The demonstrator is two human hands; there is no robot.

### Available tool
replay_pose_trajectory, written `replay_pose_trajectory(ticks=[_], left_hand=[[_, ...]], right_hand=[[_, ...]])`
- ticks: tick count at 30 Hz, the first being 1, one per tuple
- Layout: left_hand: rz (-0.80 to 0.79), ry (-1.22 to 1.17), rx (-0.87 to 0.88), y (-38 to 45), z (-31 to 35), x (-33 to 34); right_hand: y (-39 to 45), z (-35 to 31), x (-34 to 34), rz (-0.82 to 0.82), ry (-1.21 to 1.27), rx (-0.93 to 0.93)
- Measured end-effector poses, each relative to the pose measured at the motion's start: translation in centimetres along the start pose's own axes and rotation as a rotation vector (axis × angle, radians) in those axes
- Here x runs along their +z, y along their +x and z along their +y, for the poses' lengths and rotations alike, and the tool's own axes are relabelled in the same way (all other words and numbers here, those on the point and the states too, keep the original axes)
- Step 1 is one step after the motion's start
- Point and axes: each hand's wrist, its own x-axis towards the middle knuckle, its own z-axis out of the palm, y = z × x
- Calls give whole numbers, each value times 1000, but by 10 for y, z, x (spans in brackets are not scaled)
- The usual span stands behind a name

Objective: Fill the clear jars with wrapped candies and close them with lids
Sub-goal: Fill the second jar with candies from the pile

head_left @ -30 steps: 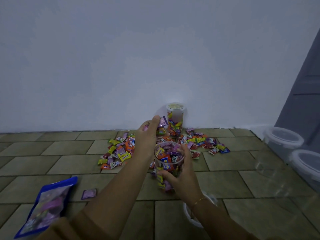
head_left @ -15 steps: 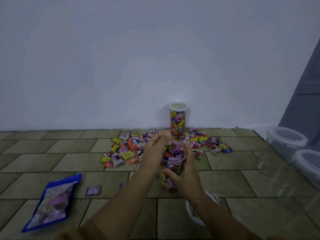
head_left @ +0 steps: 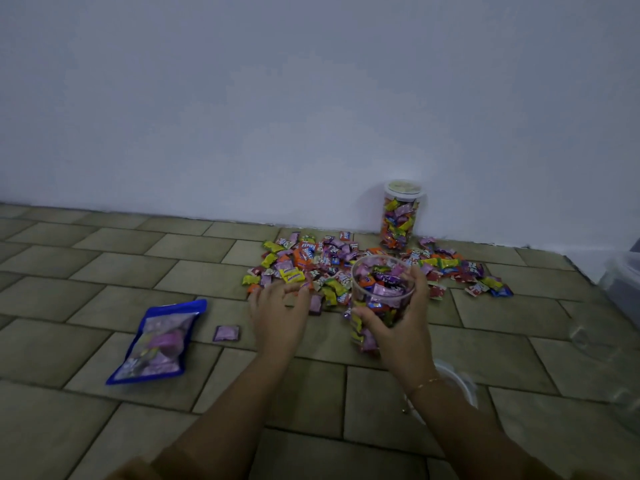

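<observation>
Right hand (head_left: 398,327) is wrapped around the open clear jar (head_left: 381,299), thumb across the near wall, fingers round the far side; jar is held upright, just above or on the tiled floor (head_left: 104,278) (contact cannot be told), w/ no lid on. Jar is seen filled nearly to the rim w/ wrapped candies in pink, purple, orange and yellow. Left hand (head_left: 277,313) is shown palm down, fingers spread and loosely curled at the near edge of the loose candy pile (head_left: 346,268); nothing is seen gripped in it, though the fingertips are blurred. A second jar (head_left: 398,216), full and closed w/ a pale lid, is stood against the white wall (head_left: 311,98) beyond the pile. A white lid (head_left: 460,386) on the floor is largely hidden behind the right wrist, which carries a thin bracelet (head_left: 427,382). Containers (head_left: 623,282) at the right edge are cut off and hard to make out. A blue-edged candy bag (head_left: 156,341) is laid flat at left, w/ a single purple candy (head_left: 227,333) beside it; bag print is unreadable. On orange wrappers in the pile, "Relax" is read upside down; other wrapper text is too small.
</observation>
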Motion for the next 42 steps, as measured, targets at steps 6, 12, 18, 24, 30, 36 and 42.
replay_pose_trajectory(ticks=[6,12,18,24,30,36,42], left_hand=[[-260,632,20,2,-46,-16],[-350,715,-64,32,-57,-16],[-395,718,48,55,-49,10],[-229,701,165,59,-55,22],[-189,534,303,51,-59,23],[-208,608,296,39,-50,19],[-126,250,97,25,-23,9]], right_hand=[[-1,0,11,-46,1,-22],[-2,-1,15,-66,29,-53],[0,2,14,-74,13,-64],[5,2,14,-78,13,-63],[4,4,13,-76,-2,-69],[2,1,10,-110,33,-22],[-2,0,5,-128,22,-23]])
